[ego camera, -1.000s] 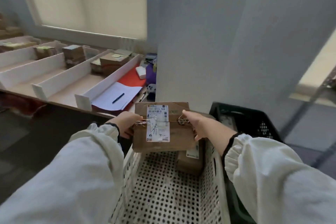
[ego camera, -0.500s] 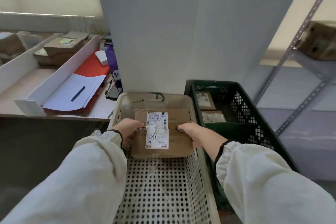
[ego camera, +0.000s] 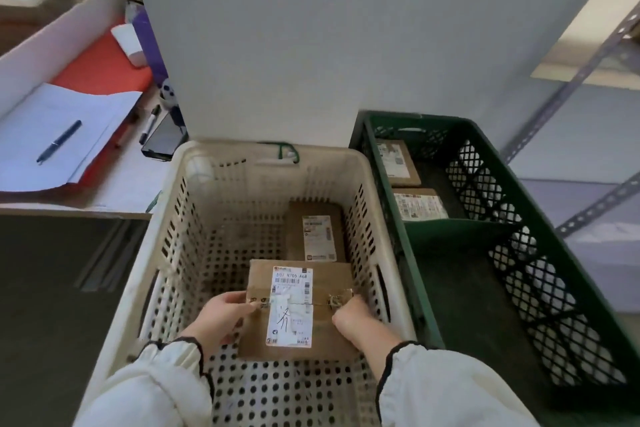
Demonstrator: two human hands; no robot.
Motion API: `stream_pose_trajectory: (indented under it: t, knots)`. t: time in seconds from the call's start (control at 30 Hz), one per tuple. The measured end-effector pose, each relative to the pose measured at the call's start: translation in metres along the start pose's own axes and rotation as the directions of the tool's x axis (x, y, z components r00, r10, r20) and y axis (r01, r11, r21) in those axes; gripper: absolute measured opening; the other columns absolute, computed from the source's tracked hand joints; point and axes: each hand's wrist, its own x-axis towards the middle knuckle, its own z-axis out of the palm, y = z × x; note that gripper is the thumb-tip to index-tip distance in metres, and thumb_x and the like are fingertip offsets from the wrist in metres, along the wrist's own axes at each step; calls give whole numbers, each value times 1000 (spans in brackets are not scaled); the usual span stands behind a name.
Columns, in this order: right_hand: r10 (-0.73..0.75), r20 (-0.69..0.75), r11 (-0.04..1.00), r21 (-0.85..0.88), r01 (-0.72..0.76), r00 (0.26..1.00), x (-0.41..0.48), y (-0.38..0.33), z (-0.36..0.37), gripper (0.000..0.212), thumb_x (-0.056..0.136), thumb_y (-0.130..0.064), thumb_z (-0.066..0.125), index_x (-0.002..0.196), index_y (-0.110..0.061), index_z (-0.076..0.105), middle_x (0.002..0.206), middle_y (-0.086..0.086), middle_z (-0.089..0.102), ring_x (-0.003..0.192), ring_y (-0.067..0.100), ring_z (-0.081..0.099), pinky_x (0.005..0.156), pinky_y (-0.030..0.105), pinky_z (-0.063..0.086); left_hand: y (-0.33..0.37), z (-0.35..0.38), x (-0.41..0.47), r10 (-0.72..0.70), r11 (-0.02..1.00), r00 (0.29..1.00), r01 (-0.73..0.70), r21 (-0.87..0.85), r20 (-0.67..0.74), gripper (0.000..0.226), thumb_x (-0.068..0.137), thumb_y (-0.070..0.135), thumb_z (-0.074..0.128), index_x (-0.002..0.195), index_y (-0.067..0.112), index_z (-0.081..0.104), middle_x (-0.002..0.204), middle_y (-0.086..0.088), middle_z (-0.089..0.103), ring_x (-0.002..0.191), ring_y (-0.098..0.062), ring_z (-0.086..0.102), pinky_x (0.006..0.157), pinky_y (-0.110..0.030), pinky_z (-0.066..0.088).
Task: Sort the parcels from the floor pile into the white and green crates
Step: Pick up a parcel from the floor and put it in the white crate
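The left hand (ego camera: 221, 319) and the right hand (ego camera: 349, 317) each gripped one side of a flat brown parcel (ego camera: 298, 308), with the fingers curled around its edges. Half a second before, the parcel sat high, about level with the rim of the white crate (ego camera: 173, 218). Now it was down deep inside that crate, close to the holey floor. It was hard to tell if it touched the bottom yet, because the hands hid its lower edge. Its white label (ego camera: 291, 305) faced up. Just behind it in the same crate lay another brown parcel (ego camera: 317, 232), and the two looked very close. Next door, the green crate (ego camera: 519, 253) held two parcels at its far end. To the left was a desk with a pen (ego camera: 59, 141) on white paper (ego camera: 62, 135). So this parcel seemed almost placed, and the hands likely only needed to let go.
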Motion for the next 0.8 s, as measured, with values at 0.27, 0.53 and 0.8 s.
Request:
stream_pose_trajectory:
  t: [0.27, 0.53, 0.8]
  knots:
    - [17, -178, 994, -100, -35, 984, 67, 23, 60, 51, 91, -18, 48, 137, -6, 31, 137, 12, 45, 121, 28, 50, 98, 38, 47, -43, 24, 69, 33, 997, 999, -35, -69, -28, 51, 83, 18, 72, 129, 9, 52, 105, -1, 65, 86, -11, 61, 60, -23, 44]
    - [-1, -273, 985, -168, -47, 962, 62, 41, 76, 70, 89, -29, 48, 146, -2, 16, 147, 17, 29, 132, 31, 36, 107, 40, 38, -66, 25, 82, 20, 1000, 1000, -20, -23, 11, 43, 78, 23, 76, 115, 12, 56, 106, -2, 65, 87, -14, 62, 64, -23, 45]
    - [-19, -302, 964, -260, -63, 953, 50, 54, 93, 83, 92, -34, 40, 149, -7, -14, 151, 20, 21, 137, 33, 27, 112, 42, 31, -74, 10, 99, -97, 992, 982, 81, 101, 163, 29, 76, 23, 78, 96, 10, 63, 74, -1, 67, 73, -16, 62, 65, -26, 43]
